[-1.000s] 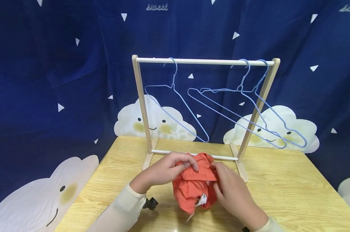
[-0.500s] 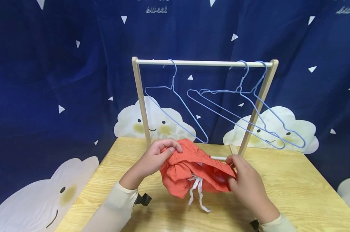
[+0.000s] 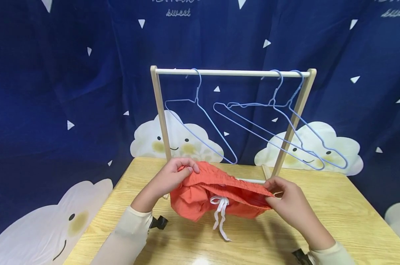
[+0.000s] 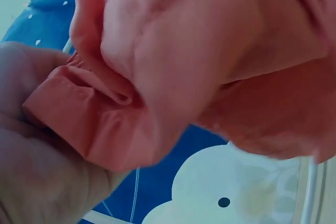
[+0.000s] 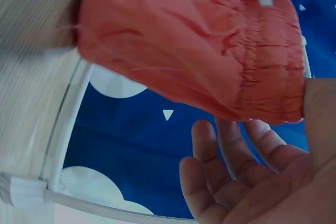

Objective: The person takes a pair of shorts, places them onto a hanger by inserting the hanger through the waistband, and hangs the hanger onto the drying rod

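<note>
Orange-red shorts (image 3: 190, 202) with a gathered elastic waistband hang stretched between both hands above the table. A white drawstring (image 3: 220, 206) is tied in a bow at the front, its ends dangling. My left hand (image 3: 167, 181) pinches the waistband's left end between thumb and fingers. At the opposite end, my right hand (image 3: 294, 202) pinches the band, and the waist opening gapes a little. Folds of the shorts (image 4: 173, 51) fill much of the left wrist view beside the left hand (image 4: 47, 177). In the right wrist view, the right hand's (image 5: 252, 177) other fingers spread below the band.
Behind the shorts stands a small wooden rack (image 3: 233, 72) on the table (image 3: 329, 221). One blue wire hanger (image 3: 216, 127) hangs at its left, and two more hangers (image 3: 269, 141) overlap at its right. A dark blue cloud-print curtain (image 3: 70, 66) forms the backdrop.
The shorts were bunched between the hands and are now drawn out sideways. My right hand has moved right, my left hand left and up. The drawstring bow has come into view.
</note>
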